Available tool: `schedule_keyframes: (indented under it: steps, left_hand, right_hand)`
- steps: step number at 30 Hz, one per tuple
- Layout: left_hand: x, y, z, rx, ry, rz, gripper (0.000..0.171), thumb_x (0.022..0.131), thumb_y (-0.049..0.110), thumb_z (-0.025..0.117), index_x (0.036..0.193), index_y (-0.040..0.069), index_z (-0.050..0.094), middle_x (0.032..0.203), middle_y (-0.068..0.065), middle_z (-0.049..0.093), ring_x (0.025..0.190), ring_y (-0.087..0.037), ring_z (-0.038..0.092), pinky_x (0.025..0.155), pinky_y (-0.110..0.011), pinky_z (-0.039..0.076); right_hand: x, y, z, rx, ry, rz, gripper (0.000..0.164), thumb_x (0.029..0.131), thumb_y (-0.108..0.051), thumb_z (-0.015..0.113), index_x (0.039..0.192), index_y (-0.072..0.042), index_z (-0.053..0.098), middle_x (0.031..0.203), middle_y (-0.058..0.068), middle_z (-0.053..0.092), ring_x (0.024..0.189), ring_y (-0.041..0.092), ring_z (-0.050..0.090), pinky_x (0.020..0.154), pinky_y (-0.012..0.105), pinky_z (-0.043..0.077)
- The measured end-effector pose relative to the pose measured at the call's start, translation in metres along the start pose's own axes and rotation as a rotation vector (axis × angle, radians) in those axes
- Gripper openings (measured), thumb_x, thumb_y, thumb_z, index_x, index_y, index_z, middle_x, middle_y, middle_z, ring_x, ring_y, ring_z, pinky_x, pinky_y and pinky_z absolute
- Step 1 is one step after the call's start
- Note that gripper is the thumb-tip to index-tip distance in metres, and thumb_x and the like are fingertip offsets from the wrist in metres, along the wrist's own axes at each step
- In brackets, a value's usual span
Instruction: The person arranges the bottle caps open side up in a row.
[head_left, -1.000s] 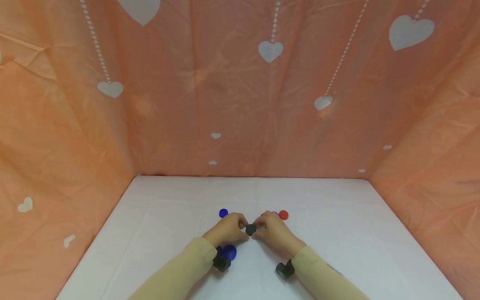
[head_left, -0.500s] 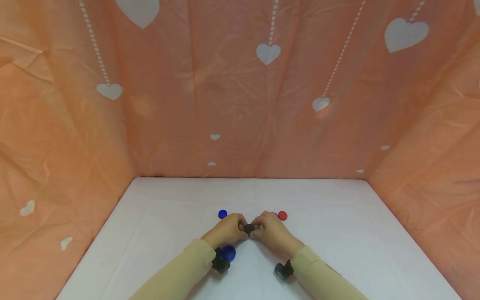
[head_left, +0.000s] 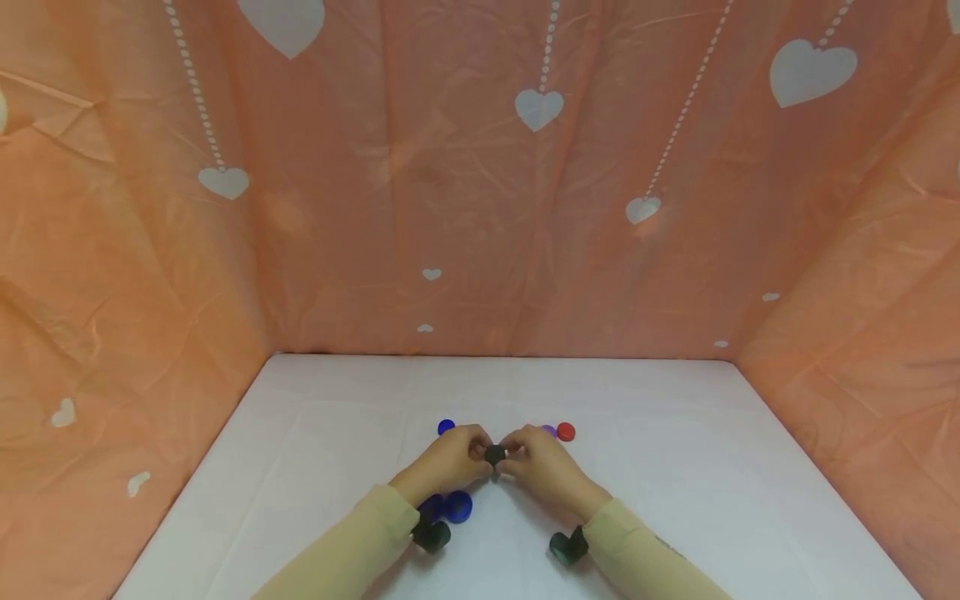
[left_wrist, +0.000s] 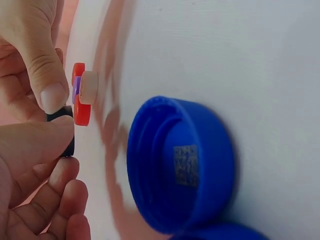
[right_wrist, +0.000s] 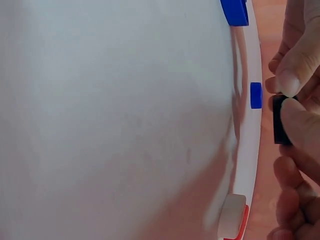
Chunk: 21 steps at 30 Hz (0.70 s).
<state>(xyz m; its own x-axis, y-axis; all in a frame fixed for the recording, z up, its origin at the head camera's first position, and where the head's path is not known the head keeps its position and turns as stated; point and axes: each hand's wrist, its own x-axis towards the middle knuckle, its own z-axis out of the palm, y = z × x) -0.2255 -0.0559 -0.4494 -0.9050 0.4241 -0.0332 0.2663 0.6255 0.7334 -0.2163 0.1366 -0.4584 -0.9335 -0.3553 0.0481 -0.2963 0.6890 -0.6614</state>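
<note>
Both hands meet at the middle of the white table [head_left: 675, 467] and pinch one small black cap [head_left: 494, 454] between them. My left hand [head_left: 471, 452] grips it from the left, my right hand [head_left: 519, 451] from the right. In the left wrist view the black cap [left_wrist: 64, 134] sits under my left thumb, with the right hand's thumb just above it. The right wrist view shows the black cap [right_wrist: 280, 120] held between thumb and fingertip.
A large blue cap [head_left: 458, 505] [left_wrist: 180, 165] lies open side up by my left wrist, a second blue one beside it. A small blue cap [head_left: 446, 427] lies beyond the left hand. A red cap [head_left: 566, 432], a purple one and a cream cap [left_wrist: 89, 87] sit past the right hand.
Both hands keep their pinch on the black cap and have barely shifted. My left forearm has drawn slightly to the left.
</note>
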Motion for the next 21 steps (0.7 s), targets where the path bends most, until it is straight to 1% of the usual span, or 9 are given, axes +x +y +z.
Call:
schedule_keyframes:
  steps: [4, 7, 11, 15, 18, 21]
  left_hand:
    - [-0.006, 0.000, -0.004, -0.032, 0.005, 0.022, 0.022, 0.081, 0.012, 0.077, 0.099, 0.010, 0.065, 0.084, 0.005, 0.060, 0.078, -0.012, 0.056, 0.075, -0.033, 0.048]
    - [-0.009, 0.001, -0.007, -0.055, 0.012, 0.046, 0.020, 0.082, 0.008, 0.074, 0.100, 0.009, 0.065, 0.085, 0.004, 0.060, 0.080, -0.013, 0.057, 0.075, -0.033, 0.048]
    - [-0.012, 0.000, -0.011, -0.059, 0.013, 0.064, 0.021, 0.082, 0.004, 0.069, 0.102, 0.008, 0.065, 0.085, 0.004, 0.060, 0.081, -0.014, 0.056, 0.075, -0.033, 0.048]
    - [-0.015, -0.002, -0.013, -0.061, 0.012, 0.063, 0.020, 0.085, 0.006, 0.069, 0.104, 0.009, 0.065, 0.087, 0.005, 0.060, 0.083, -0.013, 0.056, 0.076, -0.033, 0.048]
    - [-0.017, -0.003, -0.015, -0.072, 0.027, 0.073, 0.019, 0.086, 0.008, 0.070, 0.105, 0.008, 0.066, 0.088, 0.005, 0.062, 0.084, -0.013, 0.057, 0.077, -0.032, 0.048]
    - [-0.018, -0.005, -0.017, -0.082, 0.035, 0.074, 0.018, 0.088, 0.011, 0.069, 0.105, 0.007, 0.065, 0.088, 0.005, 0.062, 0.084, -0.013, 0.058, 0.076, -0.032, 0.048]
  right_hand:
    - [-0.004, -0.003, 0.000, 0.025, 0.008, -0.025, 0.022, 0.087, -0.028, 0.073, 0.106, -0.018, 0.069, 0.096, -0.009, 0.062, 0.084, 0.009, 0.057, 0.076, 0.032, 0.049]
    - [-0.005, -0.004, 0.000, 0.039, 0.017, -0.045, 0.022, 0.089, -0.027, 0.072, 0.109, -0.019, 0.068, 0.097, -0.010, 0.063, 0.084, 0.009, 0.058, 0.074, 0.031, 0.048]
    - [-0.005, -0.004, 0.001, 0.059, 0.021, -0.051, 0.023, 0.089, -0.027, 0.071, 0.112, -0.021, 0.067, 0.097, -0.012, 0.064, 0.083, 0.007, 0.059, 0.072, 0.029, 0.049]
    - [-0.007, -0.006, 0.003, 0.064, 0.029, -0.061, 0.024, 0.090, -0.029, 0.070, 0.113, -0.022, 0.067, 0.099, -0.013, 0.065, 0.083, 0.008, 0.058, 0.072, 0.029, 0.049]
    - [-0.007, -0.008, 0.003, 0.066, 0.039, -0.070, 0.027, 0.091, -0.030, 0.069, 0.115, -0.021, 0.066, 0.098, -0.013, 0.064, 0.082, 0.008, 0.058, 0.071, 0.029, 0.049]
    - [-0.008, -0.009, 0.005, 0.083, 0.037, -0.055, 0.028, 0.091, -0.031, 0.068, 0.117, -0.021, 0.065, 0.096, -0.012, 0.063, 0.081, 0.008, 0.058, 0.071, 0.029, 0.049]
